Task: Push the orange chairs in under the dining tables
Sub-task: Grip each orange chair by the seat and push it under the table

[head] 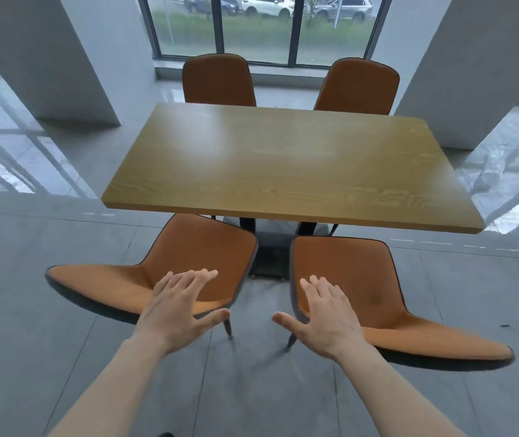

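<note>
My left hand point(179, 305) and right hand point(322, 313), both spread wide and holding nothing, hover over the two near chairs' backrests at the table's point(283, 165) six o'clock edge.

Both arms outstretched; left hand point(179, 305) and right hand point(324, 313) flat, fingers spread.

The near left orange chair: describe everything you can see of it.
The near left orange chair has a smooth, leather-like orange shell with dark piping and a dark grey back. It faces the wooden table, the seat front just under the near edge, most of the seat still out. One thin dark leg shows below. The open left hand is over its backrest; contact is unclear. It stands apart from the near right chair.
</note>
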### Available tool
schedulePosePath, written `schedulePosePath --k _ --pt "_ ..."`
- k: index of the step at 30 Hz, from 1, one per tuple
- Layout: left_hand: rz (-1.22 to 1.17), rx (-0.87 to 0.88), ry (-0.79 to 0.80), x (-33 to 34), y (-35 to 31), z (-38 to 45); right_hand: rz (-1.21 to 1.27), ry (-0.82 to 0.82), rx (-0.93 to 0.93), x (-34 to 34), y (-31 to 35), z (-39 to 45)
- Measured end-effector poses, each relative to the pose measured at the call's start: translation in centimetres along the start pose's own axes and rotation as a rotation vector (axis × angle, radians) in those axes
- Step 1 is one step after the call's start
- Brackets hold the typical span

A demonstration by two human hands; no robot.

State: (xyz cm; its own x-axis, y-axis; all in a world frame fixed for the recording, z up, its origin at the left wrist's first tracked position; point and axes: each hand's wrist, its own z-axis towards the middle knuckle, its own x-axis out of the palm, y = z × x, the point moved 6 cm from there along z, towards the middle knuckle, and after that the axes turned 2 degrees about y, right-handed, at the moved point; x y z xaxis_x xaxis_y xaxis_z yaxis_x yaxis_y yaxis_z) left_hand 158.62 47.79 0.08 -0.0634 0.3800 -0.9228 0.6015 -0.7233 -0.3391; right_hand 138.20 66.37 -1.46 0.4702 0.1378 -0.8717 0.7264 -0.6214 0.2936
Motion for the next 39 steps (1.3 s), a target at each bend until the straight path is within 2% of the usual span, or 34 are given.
schedulePosePath --k 4,7,12,15,17,24,30,39 --pt "0.010 -0.030 -0.015 -4.1 12.3 -2.1 0.052 0.003 -0.017 4.5 14.3 2.5" --pt "0.023 -0.015 0.000 -6.0 19.2 -3.0 0.075 0.015 -0.063 7.1 22.8 3.4" --pt "0.093 0.072 0.146 -6.0 26.6 -1.0 0.129 0.041 -0.034 10.1 31.1 5.4" --pt "0.069 0.096 0.230 -4.4 28.1 -0.2 0.170 0.087 0.036 12.1 32.2 5.9" --pt "0.073 0.089 0.249 -3.5 28.8 0.0 0.130 0.046 0.045 12.8 32.2 6.1" --pt "0.099 0.099 0.164 -3.5 28.7 -0.1 0.090 -0.007 0.024 13.2 32.0 6.4" --pt "0.088 0.098 0.113 -3.4 28.2 -0.5 0.080 0.058 -0.006 12.7 31.4 6.7" --pt "0.070 0.022 0.080 0.5 22.8 -3.6 0.044 0.118 -0.059 11.8 25.5 3.6"
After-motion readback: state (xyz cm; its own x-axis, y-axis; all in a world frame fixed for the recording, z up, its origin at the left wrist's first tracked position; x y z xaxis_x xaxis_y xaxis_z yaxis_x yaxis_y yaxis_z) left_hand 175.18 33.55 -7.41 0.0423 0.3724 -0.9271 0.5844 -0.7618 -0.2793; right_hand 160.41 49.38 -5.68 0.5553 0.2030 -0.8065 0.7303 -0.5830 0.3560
